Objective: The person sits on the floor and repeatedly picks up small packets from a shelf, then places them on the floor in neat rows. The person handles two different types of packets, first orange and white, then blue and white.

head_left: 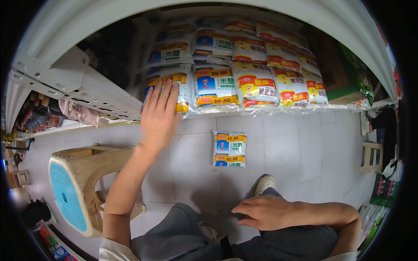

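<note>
At the far left, a white metal shelf frame [74, 82] slants across the view, with a pink cloth [80, 113] lying under its edge. Near it, a plastic stool [82, 187] with a blue seat lies tipped on its side on the grey tiled floor [296, 148]. The left hand [159, 115] reaches away from the body, fingers straight and spread slightly, the palm flat against the leftmost packet [172, 87] of a stacked row of pouches [257, 69] on the low shelf; it grips nothing. Just right of that arm, a single packet [229, 148] lies flat on the floor, apart from the row and untouched. Nearer, the right hand [265, 212] rests open on the grey-trousered knee [287, 243], fingers loosely extended, empty. A light shoe [264, 183] shows just beyond it. At the far right stands a small beige stool [372, 156].
</note>
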`<state>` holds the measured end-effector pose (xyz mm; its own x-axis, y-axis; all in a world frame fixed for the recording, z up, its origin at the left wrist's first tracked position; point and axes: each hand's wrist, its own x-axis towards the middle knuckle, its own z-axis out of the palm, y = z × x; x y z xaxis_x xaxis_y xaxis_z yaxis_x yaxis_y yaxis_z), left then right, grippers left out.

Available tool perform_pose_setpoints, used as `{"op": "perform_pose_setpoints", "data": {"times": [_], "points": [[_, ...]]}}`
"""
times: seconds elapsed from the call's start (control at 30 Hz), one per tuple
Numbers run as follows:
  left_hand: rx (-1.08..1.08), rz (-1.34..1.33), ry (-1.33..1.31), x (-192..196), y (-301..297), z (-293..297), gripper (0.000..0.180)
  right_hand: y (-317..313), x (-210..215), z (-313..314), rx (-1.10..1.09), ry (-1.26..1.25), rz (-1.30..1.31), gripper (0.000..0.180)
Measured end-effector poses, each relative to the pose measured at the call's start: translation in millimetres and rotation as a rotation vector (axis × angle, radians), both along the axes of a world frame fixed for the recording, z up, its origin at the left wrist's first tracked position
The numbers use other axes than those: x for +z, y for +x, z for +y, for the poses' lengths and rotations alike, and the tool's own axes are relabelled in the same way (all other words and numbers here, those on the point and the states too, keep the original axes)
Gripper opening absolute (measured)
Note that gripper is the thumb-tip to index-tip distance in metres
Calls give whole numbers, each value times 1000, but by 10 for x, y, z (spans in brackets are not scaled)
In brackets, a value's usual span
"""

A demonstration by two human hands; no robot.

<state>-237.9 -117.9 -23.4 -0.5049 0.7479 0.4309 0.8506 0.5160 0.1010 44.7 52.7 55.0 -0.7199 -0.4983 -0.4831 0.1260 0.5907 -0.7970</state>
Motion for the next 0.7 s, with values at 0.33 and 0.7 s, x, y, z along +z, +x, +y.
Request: {"op": "perform_pose_setpoints", "data": {"times": [0.33, 0.7], "points": [[12, 98, 220, 234, -265, -33, 31, 34, -6, 170, -117, -9, 117, 38], [-388, -315, 82, 666, 1435, -298, 24, -365, -109, -83, -1127, -1358, -904, 60]]}}
